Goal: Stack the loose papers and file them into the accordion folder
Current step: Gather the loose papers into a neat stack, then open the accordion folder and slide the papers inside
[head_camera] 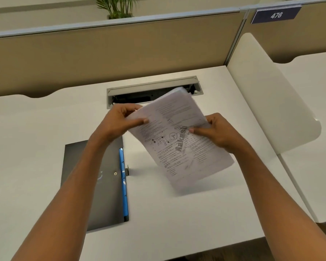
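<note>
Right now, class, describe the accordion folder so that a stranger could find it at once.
On the white desk, look left of the printed papers held in both hands. The accordion folder lies flat under the left forearm: dark grey, with a bright blue strip along its right edge.

The white desk [45, 140] is the landmark here. Above its middle, the stack of papers [179, 140] is white, printed with black text in columns, small black circle-and-square diagrams and a bold grey slanted watermark. On the desk's near left lies the accordion folder [94, 185], black, with a bright blue strip patterned in paler blue along its right edge and a small silver snap on its cover. Set into the desk's far middle is a grey-framed cable tray [152, 85] with a black inside. Behind the desk stands a tan partition [102, 53] with a pale grey top rail; farther right hangs a navy sign [276, 15] with white numerals. Beyond the partition grows a green plant [117, 6].
</note>
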